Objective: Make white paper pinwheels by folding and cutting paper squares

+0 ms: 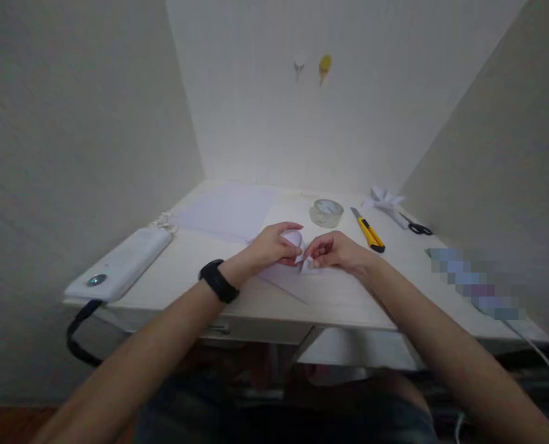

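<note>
Centre frame, both hands meet over the bench (pixel 330 296): left hand (pixel 272 245) and right hand (pixel 337 251) pinch a small white folded paper (pixel 302 256), creased into points, pale and crumpled, between fingertips. Tape (pixel 327 213) and a yellow knife (pixel 368 230) sit just upper right.

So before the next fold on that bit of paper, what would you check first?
1. Both hands on the paper piece: ok, left hand and right hand pinch it.
2. Piece resting over the table: ok.
3. Crease lined up: cannot tell, fingers hide it.
4. Knife away from hands: ok; blade out or in, cannot tell.
5. Tape roll and scissors out of the way: ok.
</note>
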`<state>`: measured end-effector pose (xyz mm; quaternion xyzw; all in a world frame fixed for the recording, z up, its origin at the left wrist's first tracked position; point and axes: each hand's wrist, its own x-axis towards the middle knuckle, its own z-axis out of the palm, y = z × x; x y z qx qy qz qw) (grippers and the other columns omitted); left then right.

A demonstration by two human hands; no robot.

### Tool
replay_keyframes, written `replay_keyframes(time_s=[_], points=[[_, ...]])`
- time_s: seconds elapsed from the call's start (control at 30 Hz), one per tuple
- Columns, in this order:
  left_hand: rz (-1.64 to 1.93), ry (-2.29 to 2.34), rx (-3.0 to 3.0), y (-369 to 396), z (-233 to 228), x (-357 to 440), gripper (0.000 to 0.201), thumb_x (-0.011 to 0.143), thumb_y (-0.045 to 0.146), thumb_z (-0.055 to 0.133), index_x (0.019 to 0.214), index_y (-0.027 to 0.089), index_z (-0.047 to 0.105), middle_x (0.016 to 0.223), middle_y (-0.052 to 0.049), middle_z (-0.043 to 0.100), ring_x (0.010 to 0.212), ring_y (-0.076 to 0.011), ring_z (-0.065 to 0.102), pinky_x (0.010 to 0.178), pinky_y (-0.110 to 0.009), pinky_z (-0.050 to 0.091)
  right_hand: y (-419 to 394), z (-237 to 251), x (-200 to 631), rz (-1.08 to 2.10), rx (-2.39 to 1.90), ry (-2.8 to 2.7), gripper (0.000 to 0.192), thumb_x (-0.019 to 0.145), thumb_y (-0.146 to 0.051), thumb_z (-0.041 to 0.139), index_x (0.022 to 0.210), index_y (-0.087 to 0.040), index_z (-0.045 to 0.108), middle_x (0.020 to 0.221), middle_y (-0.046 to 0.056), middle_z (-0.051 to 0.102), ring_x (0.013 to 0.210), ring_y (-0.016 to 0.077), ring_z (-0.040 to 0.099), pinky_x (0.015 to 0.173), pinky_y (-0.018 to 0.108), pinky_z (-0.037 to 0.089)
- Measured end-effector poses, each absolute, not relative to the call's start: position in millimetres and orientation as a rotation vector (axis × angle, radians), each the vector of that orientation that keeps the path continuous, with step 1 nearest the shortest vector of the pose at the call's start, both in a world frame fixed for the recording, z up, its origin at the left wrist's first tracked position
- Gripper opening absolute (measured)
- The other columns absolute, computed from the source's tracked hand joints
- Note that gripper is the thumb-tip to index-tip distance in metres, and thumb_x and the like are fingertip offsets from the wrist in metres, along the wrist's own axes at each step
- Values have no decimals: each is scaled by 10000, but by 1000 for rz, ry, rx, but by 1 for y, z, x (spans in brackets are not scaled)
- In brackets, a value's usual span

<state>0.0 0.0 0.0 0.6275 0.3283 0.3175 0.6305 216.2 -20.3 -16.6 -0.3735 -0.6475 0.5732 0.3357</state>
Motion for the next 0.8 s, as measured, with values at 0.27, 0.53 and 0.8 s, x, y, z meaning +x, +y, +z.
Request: replay_keyframes(time_s=[0.27,0.53,0.8], points=[[734,722,1433,2,-3,1,692,707,17,723,1353,89,486,630,-3,651,545,-132,644,598,-285,566,-14,-24,219,1510,-963,-1688,304,572,-216,883,838,-146,753,750,32,721,644,112,610,621,243,469],[746,674,1425,2,-4,1,748,721,64,763,1395,111,442,650,-9,662,560,-132,656,603,-281,572,-12,-27,220,1486,-951,-1737,289,588,-229,879,837,-153,755,745,28,725,654,120,628,656,261,497],[780,768,1397,-2,1,3,692,716,28,751,1337,88,452,629,0,650,535,-140,651,608,-306,576,-15,-23,216,1496,-963,-1683,283,541,-192,890,787,-155,753,746,23,725,652,111,619,637,245,477]])
